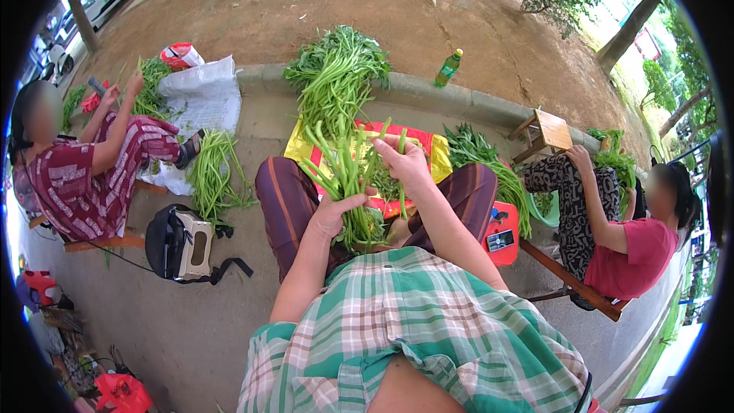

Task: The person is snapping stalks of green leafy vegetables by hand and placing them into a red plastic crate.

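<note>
My left hand (pixel 342 211) is closed round a bunch of long green leafy-vegetable stems (pixel 346 175), with the cut ends pointing away from me and the leaves hanging near my lap. To its right, my right hand (pixel 404 165) pinches one or more separate green stems (pixel 403 198) between thumb and fingers. Under both hands lies a red and yellow printed sack (pixel 441 152) with small loose leaves (pixel 385 182) on it. A large heap of leafy stems (pixel 338 77) rests at the sack's far edge, against the kerb.
A green plastic bottle (pixel 449 67) stands on the concrete kerb (pixel 481 102). Two people sit at left and right with more greens. A phone (pixel 500 240) lies on a red stool (pixel 504 257) by my right knee. A black backpack (pixel 163 241) is at left, beside a bundle of stems (pixel 217 175).
</note>
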`<state>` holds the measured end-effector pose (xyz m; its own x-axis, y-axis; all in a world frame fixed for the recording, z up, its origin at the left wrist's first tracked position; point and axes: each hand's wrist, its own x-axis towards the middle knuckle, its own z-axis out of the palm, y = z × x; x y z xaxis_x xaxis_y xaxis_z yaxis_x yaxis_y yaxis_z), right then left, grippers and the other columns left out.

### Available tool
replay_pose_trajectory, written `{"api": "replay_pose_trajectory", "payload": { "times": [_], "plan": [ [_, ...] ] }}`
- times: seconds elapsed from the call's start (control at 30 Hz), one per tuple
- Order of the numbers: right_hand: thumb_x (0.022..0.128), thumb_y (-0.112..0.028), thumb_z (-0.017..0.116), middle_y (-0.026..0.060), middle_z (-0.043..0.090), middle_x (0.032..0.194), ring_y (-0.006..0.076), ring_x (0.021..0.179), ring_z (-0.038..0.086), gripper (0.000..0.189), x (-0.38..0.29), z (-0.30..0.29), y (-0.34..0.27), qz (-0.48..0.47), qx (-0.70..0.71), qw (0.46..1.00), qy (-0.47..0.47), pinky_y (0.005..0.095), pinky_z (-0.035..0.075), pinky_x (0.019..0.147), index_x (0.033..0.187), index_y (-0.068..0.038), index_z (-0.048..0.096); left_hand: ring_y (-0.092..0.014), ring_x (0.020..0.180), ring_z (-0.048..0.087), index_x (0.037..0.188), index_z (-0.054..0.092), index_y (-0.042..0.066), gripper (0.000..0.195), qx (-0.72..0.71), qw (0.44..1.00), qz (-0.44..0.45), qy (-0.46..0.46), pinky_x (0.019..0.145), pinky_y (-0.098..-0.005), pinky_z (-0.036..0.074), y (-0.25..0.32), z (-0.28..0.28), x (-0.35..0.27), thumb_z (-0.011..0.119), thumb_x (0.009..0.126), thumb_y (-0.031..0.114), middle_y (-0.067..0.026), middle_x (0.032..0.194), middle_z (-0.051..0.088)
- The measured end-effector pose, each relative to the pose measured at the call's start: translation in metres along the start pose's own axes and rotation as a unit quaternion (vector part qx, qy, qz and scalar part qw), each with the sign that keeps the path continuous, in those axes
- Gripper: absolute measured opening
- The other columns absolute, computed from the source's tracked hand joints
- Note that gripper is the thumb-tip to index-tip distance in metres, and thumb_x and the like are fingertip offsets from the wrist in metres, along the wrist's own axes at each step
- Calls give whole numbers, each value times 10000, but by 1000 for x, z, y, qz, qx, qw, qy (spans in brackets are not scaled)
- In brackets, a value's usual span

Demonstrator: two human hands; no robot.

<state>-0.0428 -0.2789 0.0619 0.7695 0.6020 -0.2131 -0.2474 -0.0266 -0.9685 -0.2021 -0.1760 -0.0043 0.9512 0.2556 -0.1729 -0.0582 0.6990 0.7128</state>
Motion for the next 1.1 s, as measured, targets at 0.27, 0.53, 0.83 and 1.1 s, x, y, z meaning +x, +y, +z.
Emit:
{"api": "replay_pose_trajectory", "payload": {
  "times": [0.27,0.53,0.83,1.1],
  "plan": [
    [896,-259,742,-70,570,765,1,607,474,247,5,-20,0,-17,37,997,68,154,298,448,1069,-86,708,-191,843,677,1199,565,13,393,-52,996,36,68,772,-335,569,-5,-9,5,732,849,83,-139,1035,683],
    [878,-326,756,-61,578,750,17,607,482,307,-1,-5,15,-8,41,998,37,186,348,499,1046,-74,706,-181,843,667,1132,614,8,376,51,996,8,67,767,-311,548,-7,-2,4,777,804,93,-104,995,691],
    [883,-404,731,59,673,992,116,808,589,587,-17,3,18,49,-138,989,-26,287,499,757,1247,41,618,-182,887,672,1108,612,12,352,43,997,12,67,789,-326,562,-6,-10,1,747,782,20,-67,982,674],
    [939,-311,686,-13,670,879,51,737,554,359,-32,-40,62,122,-157,970,-142,223,458,654,1126,-4,701,-171,903,673,1130,610,4,368,15,998,0,64,801,-306,545,-9,-8,4,743,788,28,-65,978,677]
  ]
}}
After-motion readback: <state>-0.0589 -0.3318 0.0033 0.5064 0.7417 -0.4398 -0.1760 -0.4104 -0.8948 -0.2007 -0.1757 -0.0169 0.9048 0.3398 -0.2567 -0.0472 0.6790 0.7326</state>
